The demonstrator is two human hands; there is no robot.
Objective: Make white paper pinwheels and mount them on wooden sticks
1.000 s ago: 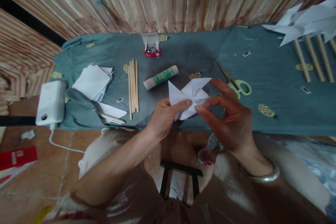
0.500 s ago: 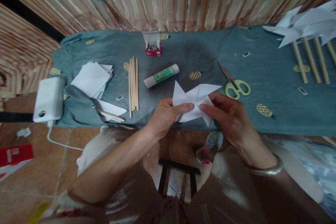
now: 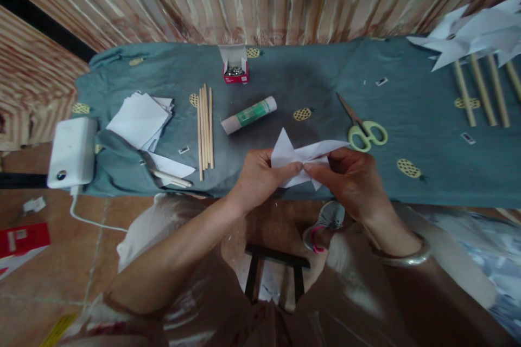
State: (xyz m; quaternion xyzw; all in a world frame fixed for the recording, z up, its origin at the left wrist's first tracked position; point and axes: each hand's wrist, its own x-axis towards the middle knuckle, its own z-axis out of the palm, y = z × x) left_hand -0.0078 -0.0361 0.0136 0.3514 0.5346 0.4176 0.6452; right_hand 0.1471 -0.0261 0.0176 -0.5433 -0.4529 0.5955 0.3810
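Observation:
Between my two hands is a white paper pinwheel (image 3: 284, 147), its points folded in toward the middle. My left hand (image 3: 260, 176) grips its left side, thumb pressed near the centre. On the right side my right hand (image 3: 352, 176) pinches the paper, thumb and finger close to the centre too. The paper is held over the near edge of the table, and the fingers behind it are hidden. Just beyond it lie a glue stick (image 3: 249, 115) with a green label and a pair of scissors (image 3: 367, 134) with pale green handles.
Thin wooden sticks (image 3: 205, 130) lie left of the glue stick, beside a stack of white paper (image 3: 140, 120). An open red box (image 3: 235, 73) of small metal pieces stands at the back. Finished pinwheels (image 3: 456, 38) on sticks lie far right. A white power bank (image 3: 72, 152) sits at the left edge.
The pinwheel has tilted in my hands, its right and lower points now more folded or foreshortened. My right thumb has shifted slightly left, closer to the left thumb.

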